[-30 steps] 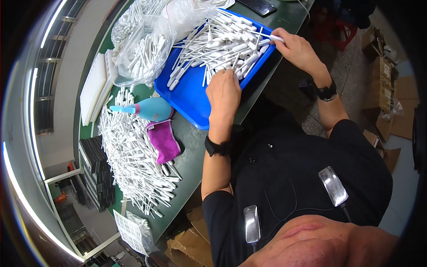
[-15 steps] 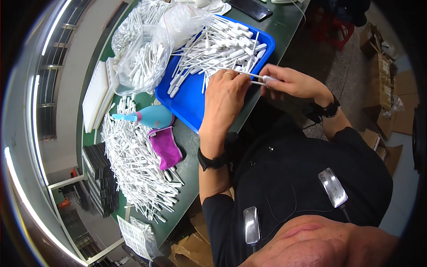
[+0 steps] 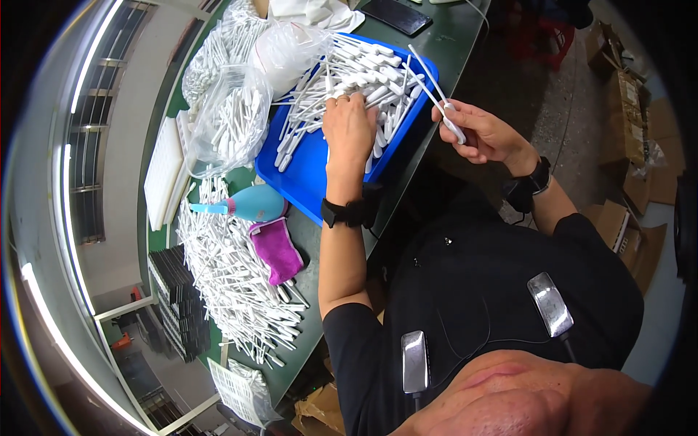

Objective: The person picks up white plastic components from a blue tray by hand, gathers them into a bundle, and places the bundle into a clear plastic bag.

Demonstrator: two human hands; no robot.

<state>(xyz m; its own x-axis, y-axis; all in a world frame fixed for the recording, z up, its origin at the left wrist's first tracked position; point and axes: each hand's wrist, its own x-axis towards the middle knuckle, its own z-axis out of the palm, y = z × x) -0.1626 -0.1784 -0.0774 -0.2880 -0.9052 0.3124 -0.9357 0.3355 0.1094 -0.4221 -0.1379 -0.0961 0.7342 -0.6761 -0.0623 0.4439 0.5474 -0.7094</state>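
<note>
My right hand is closed round a few white swabs just beyond the tray's right rim. Their thin sticks point up and left, and the thicker ends lie against my fingers. My left hand reaches into the blue tray, its fingers curled down on the loose pile of white swabs. My fingertips are partly hidden among the swabs, so what they grip does not show.
Left of the tray lie a clear bag of swabs, a teal squeeze blower, a purple cloth and a large loose swab heap. Dark stacked trays stand farther left. A phone lies behind the tray.
My hands have moved apart. The left one went forward and down onto the pile in the tray; the right one keeps swabs, now tilted with their sticks upward.
</note>
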